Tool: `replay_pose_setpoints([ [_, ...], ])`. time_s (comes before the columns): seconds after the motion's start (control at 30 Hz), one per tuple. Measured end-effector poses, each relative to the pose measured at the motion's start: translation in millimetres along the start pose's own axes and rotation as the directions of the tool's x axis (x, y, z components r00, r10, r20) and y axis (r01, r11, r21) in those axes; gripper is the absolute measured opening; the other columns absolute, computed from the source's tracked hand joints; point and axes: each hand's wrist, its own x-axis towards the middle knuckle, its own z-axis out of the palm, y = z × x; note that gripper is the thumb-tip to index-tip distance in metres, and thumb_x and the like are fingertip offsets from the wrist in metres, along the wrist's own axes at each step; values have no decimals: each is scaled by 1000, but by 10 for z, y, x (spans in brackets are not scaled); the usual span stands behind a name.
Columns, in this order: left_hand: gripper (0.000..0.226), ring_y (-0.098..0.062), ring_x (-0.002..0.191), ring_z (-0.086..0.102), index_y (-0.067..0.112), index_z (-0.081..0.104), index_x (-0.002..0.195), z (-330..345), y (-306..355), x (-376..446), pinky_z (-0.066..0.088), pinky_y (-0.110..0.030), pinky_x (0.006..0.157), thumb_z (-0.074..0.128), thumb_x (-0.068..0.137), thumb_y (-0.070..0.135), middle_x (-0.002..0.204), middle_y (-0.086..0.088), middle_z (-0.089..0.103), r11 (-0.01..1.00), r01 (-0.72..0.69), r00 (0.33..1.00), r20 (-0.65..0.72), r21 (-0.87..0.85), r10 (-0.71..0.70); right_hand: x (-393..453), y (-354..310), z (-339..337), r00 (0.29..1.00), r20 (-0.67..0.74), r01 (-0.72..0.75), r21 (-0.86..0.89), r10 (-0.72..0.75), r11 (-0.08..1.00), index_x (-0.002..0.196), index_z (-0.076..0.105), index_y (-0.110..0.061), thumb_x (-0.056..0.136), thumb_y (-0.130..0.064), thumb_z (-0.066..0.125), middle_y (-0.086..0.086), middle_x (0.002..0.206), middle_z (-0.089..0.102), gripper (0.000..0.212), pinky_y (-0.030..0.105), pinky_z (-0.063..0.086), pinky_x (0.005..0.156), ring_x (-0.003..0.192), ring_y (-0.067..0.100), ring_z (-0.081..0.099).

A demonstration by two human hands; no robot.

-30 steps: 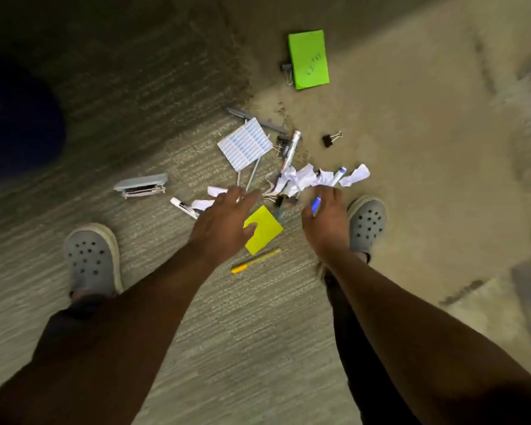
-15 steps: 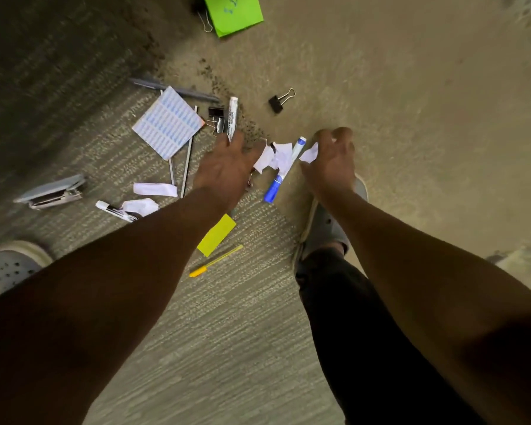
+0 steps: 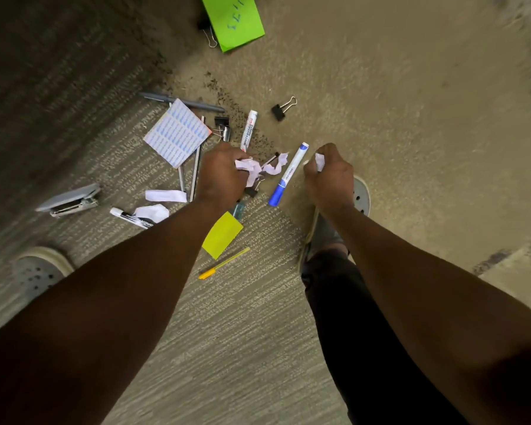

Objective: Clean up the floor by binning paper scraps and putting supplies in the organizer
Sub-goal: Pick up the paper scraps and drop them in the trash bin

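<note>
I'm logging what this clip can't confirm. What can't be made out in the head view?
- Green note: top cut off by the frame edge, so its writing is incomplete.
- Paper scraps in the left hand: how many is unclear, fingers cover them.
- Scrap in the right hand: mostly hidden in the fist.
- Bin and organizer: outside the frame.
- Left shoe: blurred, partly behind the arm.

Ribbed grey-beige carpet floor (image 3: 242, 348) is a mess: blue-capped white marker (image 3: 288, 174) between the left hand (image 3: 221, 176) and right hand (image 3: 330, 176), grey metal stapler (image 3: 69, 200) far left, yellow sticky note (image 3: 222, 235) just below.
</note>
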Motion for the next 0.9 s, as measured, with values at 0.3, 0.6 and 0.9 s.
replay_pose_setpoints([
  [0.3, 9, -28, 82, 66, 4, 68, 86, -585, -300, -310, 35, -20, 65, 67, 81, 12, 83, -14, 71, 969, 245, 970, -1, -11, -245, -207, -344, 302, 964, 250, 165, -279, -94, 946, 136, 36, -27, 91, -1, 39, 16, 103, 63, 52, 34, 42, 66, 90, 33, 60],
  [0.6, 19, -33, 89, 64, 0, 63, 91, -582, -550, -261, 38, -28, 69, 70, 82, 15, 93, -20, 69, 955, 294, 955, -19, -48, -295, -165, -302, 615, 969, 202, 211, -354, -146, 911, 105, 49, -11, 96, -24, 47, 17, 93, 62, 16, 32, 36, 62, 81, 35, 59],
  [0.9, 32, -38, 99, 56, 11, 51, 112, -401, -772, -416, 42, -38, 77, 63, 82, 8, 115, -18, 48, 971, 157, 982, 76, 180, -173, -699, -421, 816, 944, 289, 267, -375, -162, 888, 98, 58, -18, 82, -61, 57, 10, 92, 67, 46, 33, 43, 66, 88, 32, 63],
])
